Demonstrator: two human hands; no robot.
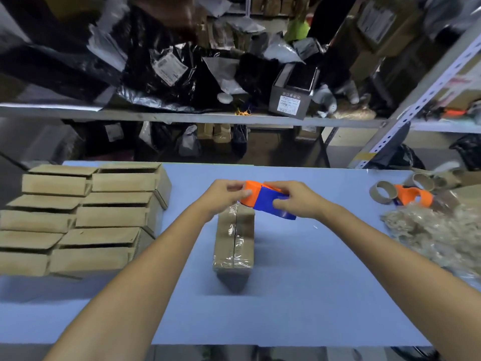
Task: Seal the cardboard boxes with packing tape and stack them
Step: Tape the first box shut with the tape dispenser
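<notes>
A narrow cardboard box [234, 243] lies lengthwise in the middle of the blue table [299, 295], with clear tape running along its top seam. Just above its far end I hold an orange and blue tape dispenser [265, 200]. My right hand [299, 200] grips the dispenser's blue body. My left hand [225, 195] pinches at its orange front end, where the tape meets the box. On the left stand several open cardboard boxes [83, 217], flaps up, in two rows.
At the right edge lie empty cardboard tape cores [384, 195], a second orange dispenser [413, 195] and a heap of pale shredded filler [437, 230]. Behind the table, metal shelving [182, 117] holds black bags, parcels and a grey box [292, 93].
</notes>
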